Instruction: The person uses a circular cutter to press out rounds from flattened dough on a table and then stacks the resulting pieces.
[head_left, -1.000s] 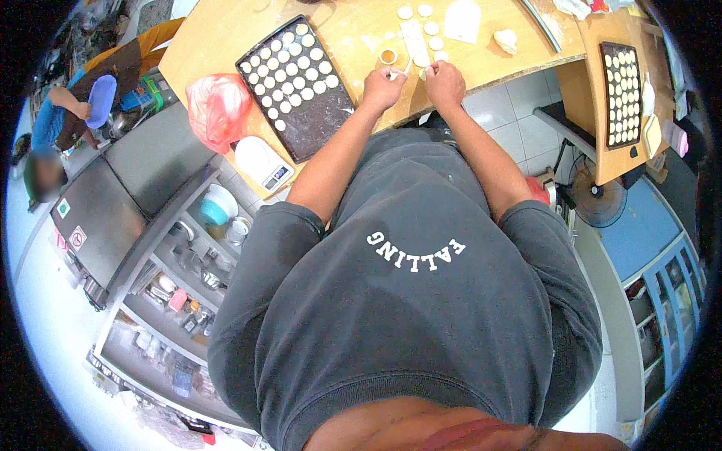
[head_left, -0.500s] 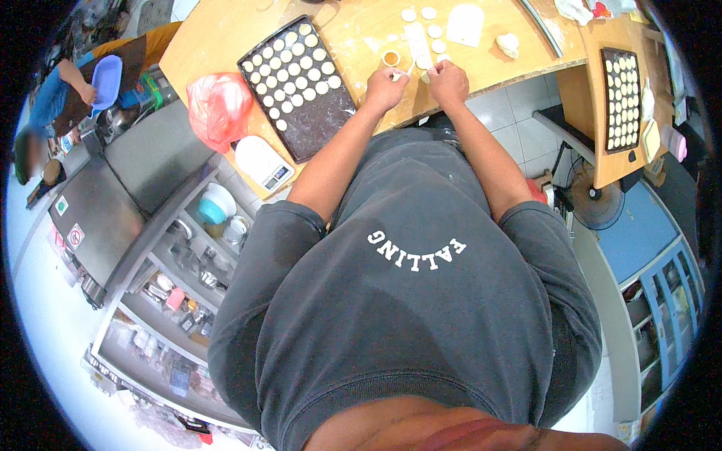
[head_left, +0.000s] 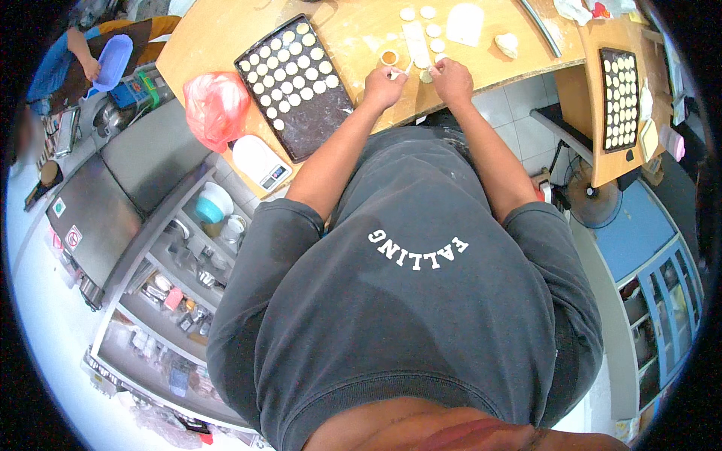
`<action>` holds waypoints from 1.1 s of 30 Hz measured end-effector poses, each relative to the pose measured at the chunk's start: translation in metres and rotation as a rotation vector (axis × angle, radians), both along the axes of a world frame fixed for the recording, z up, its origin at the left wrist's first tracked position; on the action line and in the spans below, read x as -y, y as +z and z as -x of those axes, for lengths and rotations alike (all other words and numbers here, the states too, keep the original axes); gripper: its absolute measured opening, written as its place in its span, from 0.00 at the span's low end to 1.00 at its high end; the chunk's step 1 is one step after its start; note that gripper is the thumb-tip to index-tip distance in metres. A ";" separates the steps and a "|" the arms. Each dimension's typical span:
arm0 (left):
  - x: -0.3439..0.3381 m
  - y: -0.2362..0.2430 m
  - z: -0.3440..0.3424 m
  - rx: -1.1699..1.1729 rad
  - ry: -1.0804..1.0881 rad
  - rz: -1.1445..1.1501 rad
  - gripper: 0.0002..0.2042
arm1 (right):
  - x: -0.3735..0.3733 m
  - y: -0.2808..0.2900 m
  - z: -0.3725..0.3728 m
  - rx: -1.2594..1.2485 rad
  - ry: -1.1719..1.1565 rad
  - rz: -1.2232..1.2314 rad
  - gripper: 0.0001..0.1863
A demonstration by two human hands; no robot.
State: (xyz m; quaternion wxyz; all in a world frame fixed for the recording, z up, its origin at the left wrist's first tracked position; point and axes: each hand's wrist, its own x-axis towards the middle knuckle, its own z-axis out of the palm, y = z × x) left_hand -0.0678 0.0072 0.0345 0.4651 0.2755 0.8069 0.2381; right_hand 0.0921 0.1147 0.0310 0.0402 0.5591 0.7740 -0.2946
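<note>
My left hand (head_left: pixel 384 87) is closed at the table's front edge, fingers pinched round a small white stick-like piece (head_left: pixel 408 68). Close to its right, my right hand (head_left: pixel 453 81) has its fingers bent together by a small round of dough (head_left: pixel 426 77); its fingertips are too small to show what they hold. Just beyond the left hand stands a small round cup (head_left: pixel 389 58) with orange-brown contents. A pale flat strip (head_left: pixel 416 43) lies beyond both hands, with several dough rounds (head_left: pixel 433 31) beside it.
Left of my hands is a dark baking tray (head_left: pixel 320 113) with rows of dough rounds. A red plastic bag (head_left: pixel 216 111) and white scale (head_left: pixel 260 162) flank it. A white scraper (head_left: pixel 465 25), dough lump (head_left: pixel 506 46) and second filled tray (head_left: pixel 608 135) lie rightward. Another person holds a blue tub (head_left: pixel 113 64).
My right hand has shifted slightly right, and the dough round between my hands shows more fully. My left hand stays almost in place. The other person's blue tub has moved a little.
</note>
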 end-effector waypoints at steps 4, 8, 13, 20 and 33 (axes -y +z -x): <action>0.001 -0.005 0.001 -0.005 -0.003 -0.025 0.18 | 0.005 0.000 0.009 0.047 -0.027 0.061 0.13; 0.002 -0.004 0.002 0.004 0.022 -0.017 0.18 | 0.005 0.003 0.015 0.062 -0.085 0.059 0.11; 0.002 -0.001 0.004 0.004 0.017 -0.026 0.18 | 0.002 0.000 0.015 0.014 -0.124 0.085 0.11; 0.005 -0.009 0.006 -0.006 -0.004 -0.021 0.18 | -0.005 0.008 0.012 0.094 -0.076 0.064 0.12; 0.006 -0.010 0.006 0.052 0.025 -0.017 0.17 | -0.022 0.001 -0.012 -0.198 -0.070 0.158 0.13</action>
